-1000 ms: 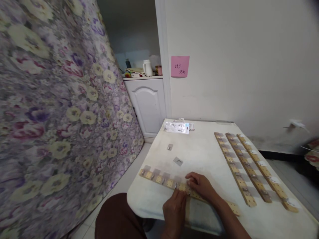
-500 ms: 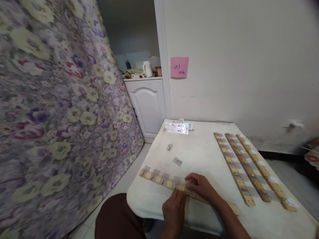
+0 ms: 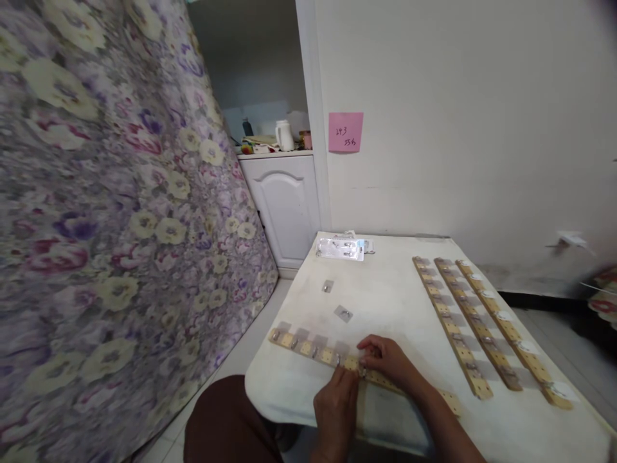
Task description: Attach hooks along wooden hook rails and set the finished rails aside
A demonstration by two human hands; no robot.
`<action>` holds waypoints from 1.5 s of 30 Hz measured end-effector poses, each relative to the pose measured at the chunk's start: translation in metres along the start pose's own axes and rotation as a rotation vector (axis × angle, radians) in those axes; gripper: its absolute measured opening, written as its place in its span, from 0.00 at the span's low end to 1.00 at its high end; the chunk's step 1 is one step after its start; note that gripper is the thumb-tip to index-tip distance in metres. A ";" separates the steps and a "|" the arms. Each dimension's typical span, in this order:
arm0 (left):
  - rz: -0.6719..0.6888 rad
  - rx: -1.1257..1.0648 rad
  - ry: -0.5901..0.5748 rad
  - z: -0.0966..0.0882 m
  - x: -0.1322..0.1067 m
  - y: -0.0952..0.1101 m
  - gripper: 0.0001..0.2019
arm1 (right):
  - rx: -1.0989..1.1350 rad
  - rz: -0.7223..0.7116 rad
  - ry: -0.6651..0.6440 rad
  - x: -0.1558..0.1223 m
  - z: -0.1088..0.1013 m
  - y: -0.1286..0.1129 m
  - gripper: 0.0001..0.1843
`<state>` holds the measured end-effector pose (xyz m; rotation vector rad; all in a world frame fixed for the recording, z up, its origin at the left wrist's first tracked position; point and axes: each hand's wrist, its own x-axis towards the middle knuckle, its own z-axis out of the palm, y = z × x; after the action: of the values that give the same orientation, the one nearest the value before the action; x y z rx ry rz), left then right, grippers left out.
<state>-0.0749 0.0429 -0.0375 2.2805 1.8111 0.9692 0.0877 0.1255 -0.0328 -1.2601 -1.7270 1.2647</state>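
Note:
A pale wooden strip with holes (image 3: 326, 355) lies across the front of the table, with several clear adhesive hooks (image 3: 294, 343) spaced along its left half. My left hand (image 3: 336, 405) is closed at the near edge of the strip, fingers bunched on it. Just beyond, my right hand (image 3: 385, 360) pinches a clear adhesive hook against the strip; the fingers partly hide it. Two loose adhesive hooks on clear square backings, one nearer (image 3: 344, 314) and one farther (image 3: 328, 286), lie on the table behind the strip.
At the right lie three more wooden strips (image 3: 453, 328) bearing hooks. Clear hook packaging (image 3: 340, 249) rests at the back left of the white table (image 3: 385, 283). A floral curtain (image 3: 144, 257) hangs at left; a wall stands behind. My knee (image 3: 231, 418) is below the front edge.
Both hands keep nearly the same place at the strip. The view has shifted very slightly; no object has visibly moved.

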 end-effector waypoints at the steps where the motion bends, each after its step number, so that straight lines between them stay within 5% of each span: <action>1: 0.002 -0.002 0.002 0.000 0.000 0.000 0.10 | 0.009 0.005 -0.003 0.000 0.000 0.000 0.14; 16: 0.003 0.022 -0.015 0.000 0.000 -0.004 0.09 | 0.096 0.071 -0.039 0.009 0.004 0.007 0.18; 25: 0.003 -0.110 0.038 -0.006 0.000 -0.004 0.08 | 0.089 -0.018 0.006 0.004 -0.003 0.000 0.13; 30: 0.011 -0.143 0.037 -0.010 -0.003 -0.004 0.07 | 0.168 0.090 0.064 0.006 -0.004 0.002 0.13; 38: 0.070 -0.031 0.022 -0.008 -0.005 -0.008 0.08 | -0.132 0.007 0.218 0.047 0.001 -0.015 0.08; 45: 0.117 0.011 0.156 0.012 -0.010 -0.021 0.09 | -0.226 0.066 0.333 0.084 0.018 -0.026 0.04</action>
<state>-0.0879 0.0440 -0.0601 2.4032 1.7578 1.1897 0.0359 0.1968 -0.0174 -1.5697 -1.6258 0.8501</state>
